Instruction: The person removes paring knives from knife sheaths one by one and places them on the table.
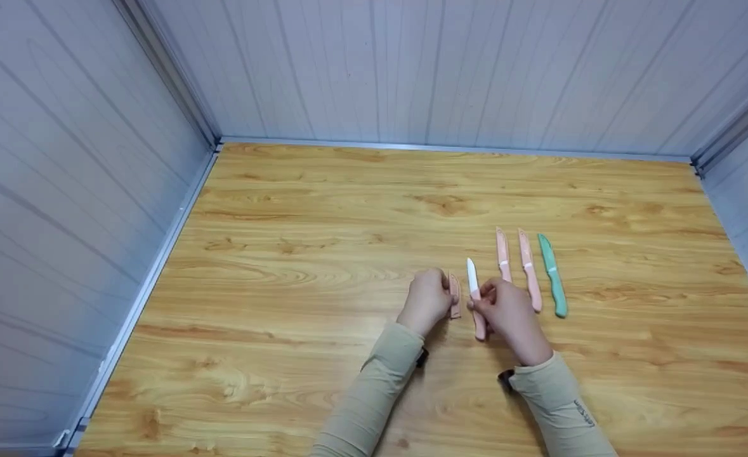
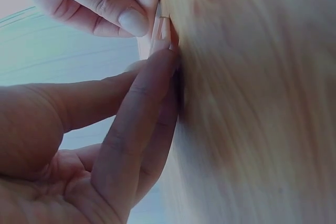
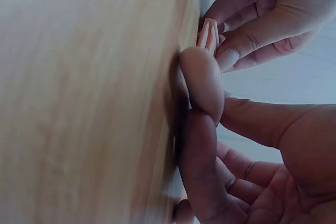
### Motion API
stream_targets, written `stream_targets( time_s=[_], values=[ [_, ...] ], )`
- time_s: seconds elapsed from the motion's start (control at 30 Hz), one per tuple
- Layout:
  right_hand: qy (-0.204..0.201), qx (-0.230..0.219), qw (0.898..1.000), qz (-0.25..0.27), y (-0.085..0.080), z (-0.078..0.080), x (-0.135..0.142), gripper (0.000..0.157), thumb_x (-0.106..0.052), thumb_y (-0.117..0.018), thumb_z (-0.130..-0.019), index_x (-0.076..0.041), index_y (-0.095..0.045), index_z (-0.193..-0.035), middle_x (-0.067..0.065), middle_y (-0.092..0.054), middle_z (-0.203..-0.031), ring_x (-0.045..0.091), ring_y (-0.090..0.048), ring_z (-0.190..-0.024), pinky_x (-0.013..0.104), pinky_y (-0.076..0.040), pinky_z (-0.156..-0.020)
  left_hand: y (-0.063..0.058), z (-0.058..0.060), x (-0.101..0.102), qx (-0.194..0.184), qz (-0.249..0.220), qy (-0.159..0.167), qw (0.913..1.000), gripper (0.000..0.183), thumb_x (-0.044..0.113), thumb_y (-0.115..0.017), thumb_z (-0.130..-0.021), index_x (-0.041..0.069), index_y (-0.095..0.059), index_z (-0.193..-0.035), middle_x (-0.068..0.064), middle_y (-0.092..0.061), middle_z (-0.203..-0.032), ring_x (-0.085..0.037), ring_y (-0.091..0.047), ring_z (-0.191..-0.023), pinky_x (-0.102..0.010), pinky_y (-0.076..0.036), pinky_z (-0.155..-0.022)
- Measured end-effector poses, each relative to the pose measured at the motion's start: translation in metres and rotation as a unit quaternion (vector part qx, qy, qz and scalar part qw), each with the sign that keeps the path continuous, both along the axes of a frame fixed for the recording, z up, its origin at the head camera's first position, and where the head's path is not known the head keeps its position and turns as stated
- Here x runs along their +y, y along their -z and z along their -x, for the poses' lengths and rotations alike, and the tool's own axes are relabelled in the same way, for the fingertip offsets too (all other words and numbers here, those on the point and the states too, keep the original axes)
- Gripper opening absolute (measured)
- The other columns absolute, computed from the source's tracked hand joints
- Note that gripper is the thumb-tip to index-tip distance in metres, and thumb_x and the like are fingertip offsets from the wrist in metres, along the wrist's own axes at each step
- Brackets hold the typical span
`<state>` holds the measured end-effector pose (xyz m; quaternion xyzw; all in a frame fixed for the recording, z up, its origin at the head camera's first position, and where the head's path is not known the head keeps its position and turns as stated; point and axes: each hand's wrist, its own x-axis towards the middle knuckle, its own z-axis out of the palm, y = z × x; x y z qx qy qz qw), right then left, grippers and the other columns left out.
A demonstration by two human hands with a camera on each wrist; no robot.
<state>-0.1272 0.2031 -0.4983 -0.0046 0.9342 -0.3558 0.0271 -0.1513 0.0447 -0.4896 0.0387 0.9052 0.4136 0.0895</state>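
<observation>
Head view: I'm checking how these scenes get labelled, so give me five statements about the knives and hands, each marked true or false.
1. The right hand holds the unsheathed knife by its handle. True.
2. The left hand grips a second bare blade. False: its fingers hold the pink sheath.
3. The unsheathed knife is already inside the pink sheath. False: the two are apart, with a gap between them.
4. The green knife lies to the right of the other two pink knives. True.
5. The green knife has a pink handle. False: its handle is green.
</observation>
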Motion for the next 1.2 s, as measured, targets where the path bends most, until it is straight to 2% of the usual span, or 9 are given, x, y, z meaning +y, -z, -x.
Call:
stream_targets(
  time_s=[0.57,0.8,1.2],
  values=[
    [0.007,-0.011,1.0,-0.008,-0.0019,0.0,-0.0012,0.022,-0.013,-0.075,-0.081,0.001,-0.064,-0.093,0.002,-0.059,-0.067,0.015,-0.053,-0.056,0.03,-0.043,-0.051,0.0028,-0.0003,0.0016,0.002,0.011,-0.004,0.9999,0.009,-0.003,-0.071,-0.076,0.002,-0.065,-0.081,-0.001,-0.058,-0.073,-0.017,-0.056,-0.067,-0.027,-0.048,-0.06],
    [0.008,-0.009,1.0,-0.012,-0.0035,-0.0007,-0.0023,0.023,-0.012,-0.076,-0.08,0.001,-0.064,-0.094,0.002,-0.057,-0.067,0.016,-0.051,-0.058,0.03,-0.041,-0.053,0.0025,0.0002,0.0016,0.014,0.015,0.0,0.9998,0.008,-0.004,-0.069,-0.075,0.002,-0.065,-0.079,-0.001,-0.057,-0.071,-0.017,-0.055,-0.066,-0.027,-0.048,-0.059],
    [0.008,-0.003,1.0,-0.019,-0.0024,-0.0002,-0.0023,0.024,-0.012,-0.075,-0.08,0.002,-0.065,-0.097,0.002,-0.058,-0.069,0.017,-0.052,-0.061,0.032,-0.043,-0.057,0.001,0.0002,0.0012,-0.007,0.007,0.0,0.9999,0.009,-0.003,-0.071,-0.077,0.001,-0.066,-0.082,-0.001,-0.058,-0.074,-0.017,-0.057,-0.069,-0.026,-0.049,-0.062]
  ],
)
